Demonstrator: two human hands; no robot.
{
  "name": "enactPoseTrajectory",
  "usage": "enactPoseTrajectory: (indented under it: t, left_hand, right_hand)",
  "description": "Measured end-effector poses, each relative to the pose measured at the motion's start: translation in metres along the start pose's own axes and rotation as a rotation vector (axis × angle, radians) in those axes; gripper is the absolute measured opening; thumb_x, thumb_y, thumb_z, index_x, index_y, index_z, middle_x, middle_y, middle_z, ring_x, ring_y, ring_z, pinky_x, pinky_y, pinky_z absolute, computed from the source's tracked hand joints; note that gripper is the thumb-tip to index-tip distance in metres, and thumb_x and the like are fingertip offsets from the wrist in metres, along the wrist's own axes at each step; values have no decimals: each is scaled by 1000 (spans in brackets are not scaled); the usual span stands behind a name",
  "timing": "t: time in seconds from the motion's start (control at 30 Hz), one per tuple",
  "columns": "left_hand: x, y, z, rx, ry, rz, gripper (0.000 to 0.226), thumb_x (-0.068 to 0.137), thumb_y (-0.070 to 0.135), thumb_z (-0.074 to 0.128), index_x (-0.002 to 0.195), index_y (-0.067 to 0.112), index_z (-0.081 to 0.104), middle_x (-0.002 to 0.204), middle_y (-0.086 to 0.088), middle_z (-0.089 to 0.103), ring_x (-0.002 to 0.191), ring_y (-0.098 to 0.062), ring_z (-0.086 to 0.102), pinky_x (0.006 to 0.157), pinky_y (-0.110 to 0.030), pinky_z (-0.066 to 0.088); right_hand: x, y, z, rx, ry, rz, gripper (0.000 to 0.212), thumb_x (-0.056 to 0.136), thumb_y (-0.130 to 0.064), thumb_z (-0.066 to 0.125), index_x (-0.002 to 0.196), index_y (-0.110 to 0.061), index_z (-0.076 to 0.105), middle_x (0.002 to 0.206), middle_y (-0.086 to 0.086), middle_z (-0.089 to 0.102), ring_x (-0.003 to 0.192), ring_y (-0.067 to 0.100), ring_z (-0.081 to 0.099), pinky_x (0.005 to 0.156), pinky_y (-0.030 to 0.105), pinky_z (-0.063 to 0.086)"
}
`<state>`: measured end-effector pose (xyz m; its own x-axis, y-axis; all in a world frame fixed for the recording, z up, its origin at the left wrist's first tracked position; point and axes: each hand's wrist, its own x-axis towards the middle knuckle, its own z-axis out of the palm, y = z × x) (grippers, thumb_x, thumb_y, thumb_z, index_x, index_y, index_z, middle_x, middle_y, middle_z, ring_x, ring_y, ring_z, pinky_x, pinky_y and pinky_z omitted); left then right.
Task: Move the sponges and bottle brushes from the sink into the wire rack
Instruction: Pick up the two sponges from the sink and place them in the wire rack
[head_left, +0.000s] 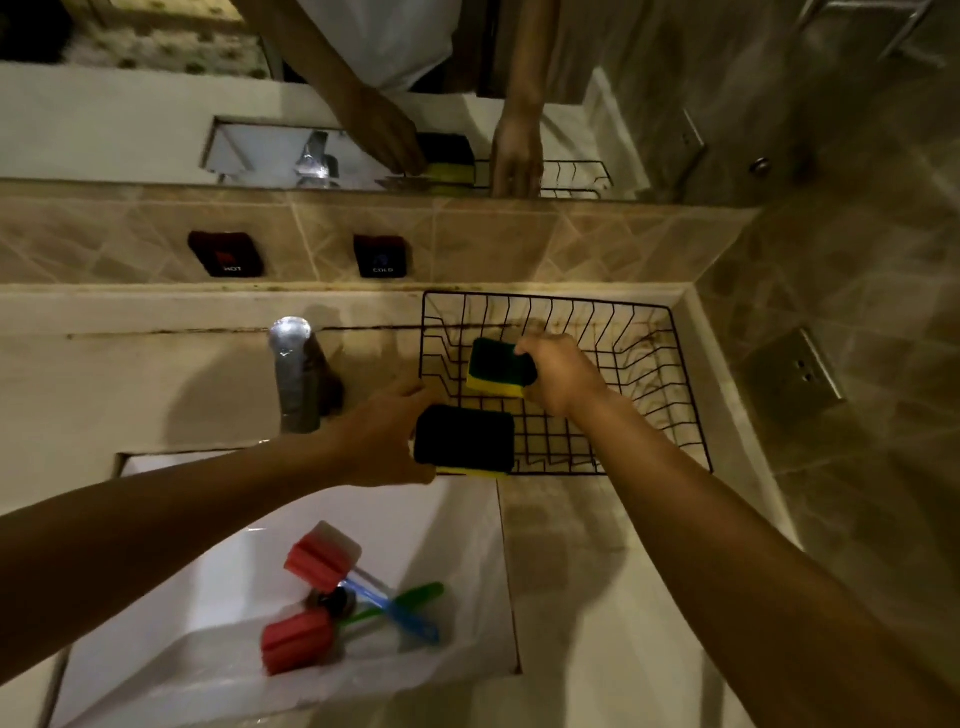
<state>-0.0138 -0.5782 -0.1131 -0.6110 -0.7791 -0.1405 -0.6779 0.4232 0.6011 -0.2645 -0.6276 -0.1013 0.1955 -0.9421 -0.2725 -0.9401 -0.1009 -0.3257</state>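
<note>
My right hand (558, 376) grips a yellow sponge with a dark green scouring top (496, 366) inside the black wire rack (649, 332), just above its floor. At the rack's near left corner my left hand (379, 439) holds a second yellow-and-green sponge (464, 439) flat, over the rim. Down in the white sink (457, 525) lie two bottle brushes with red foam heads: one with a blue handle (322, 558), one with a green handle (296, 639). Their handles cross near the drain.
A chrome tap (296, 374) stands left of the rack behind the sink. Hot and cold knobs (226, 253) sit on the tiled wall. A mirror (623, 78) above reflects my arms. The tiled side wall (857, 312) closes in on the right.
</note>
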Motion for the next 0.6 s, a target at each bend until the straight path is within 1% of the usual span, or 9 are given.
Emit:
enactPoseTrajectory:
  t: [0.07,0.13,0.23,0.37,0.43,0.5,0.57,0.6]
  left_hand:
    - [9,0,0,21,15,8,65,67,33,78,123,16,49,116,-3,55,92,-14,57,77,-32,56]
    - [16,-2,-1,26,28,-5,66,69,31,77,125,14,49,119,-5,56,93,-15,57,78,-33,56]
    - [27,-10,-1,9,28,-35,67,68,29,78,127,15,47,119,-4,54,96,-16,56,80,-34,56]
    - [33,-21,-1,-31,6,-104,74,68,29,78,131,28,39,123,4,48,100,-11,52,79,-24,54]
    - [35,-24,-1,-35,-2,-117,75,68,30,79,131,31,38,120,5,47,95,-11,53,76,-25,56]
    - [37,-24,-2,-31,3,-129,74,68,29,79,130,31,39,117,6,47,90,-13,56,74,-29,58]
    - [42,-23,-4,-23,13,-120,73,68,30,79,130,29,41,118,5,48,94,-13,55,76,-28,58]
    - [46,-21,-5,-5,16,-109,73,68,31,79,130,27,42,120,3,48,98,-13,54,79,-27,56]
  right_hand:
    - [18,5,9,-22,10,7,35,81,-7,67,113,-21,61,112,15,62,104,35,60,84,45,57]
    - [33,10,18,-26,5,2,36,79,-12,70,114,-21,61,111,14,64,106,35,59,85,46,57]
    - [55,16,32,15,-28,-53,44,75,-16,74,116,-16,59,118,16,63,115,37,54,91,45,54]
    - [73,19,53,-3,-85,-16,63,74,-25,80,130,-22,50,138,11,50,132,33,38,102,45,45]
    - [76,24,60,-19,-61,-36,65,76,-27,79,132,-23,46,142,9,47,137,32,32,104,47,42]
    - [76,29,64,-27,-58,-74,63,79,-24,76,134,-22,45,146,9,44,140,34,27,108,50,40]
    - [73,34,63,7,-76,-79,66,80,-20,74,138,-23,43,151,8,40,143,35,23,113,52,36]
    - [72,38,61,18,-74,-77,69,79,-19,75,140,-24,42,152,8,39,143,34,24,114,50,35]
